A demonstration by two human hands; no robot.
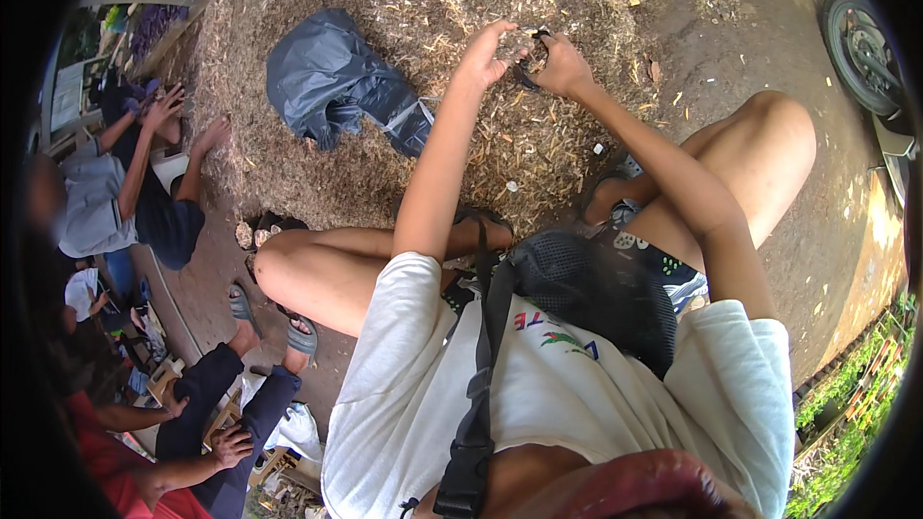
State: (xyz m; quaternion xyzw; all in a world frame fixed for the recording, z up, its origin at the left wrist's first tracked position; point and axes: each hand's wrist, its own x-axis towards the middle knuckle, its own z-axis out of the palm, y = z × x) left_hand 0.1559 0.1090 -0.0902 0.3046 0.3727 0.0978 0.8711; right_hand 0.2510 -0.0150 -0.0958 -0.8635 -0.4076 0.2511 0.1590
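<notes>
My left hand is stretched out over ground strewn with shavings. Its thumb and index finger stand apart, the index fingertip close to a small dark object. My right hand is bent around that object, which looks like a thin black strip or loop; its exact kind is too small to tell. Black also shows at the tip of my right index finger. Left of my hands lies a dark grey plastic bag, crumpled, with a pale tie around its narrow end.
Brown shavings cover the ground between my bent legs and beyond. On the left sit other people, one in a grey shirt, another in red. A motorbike wheel stands at far right. A black strap crosses my chest.
</notes>
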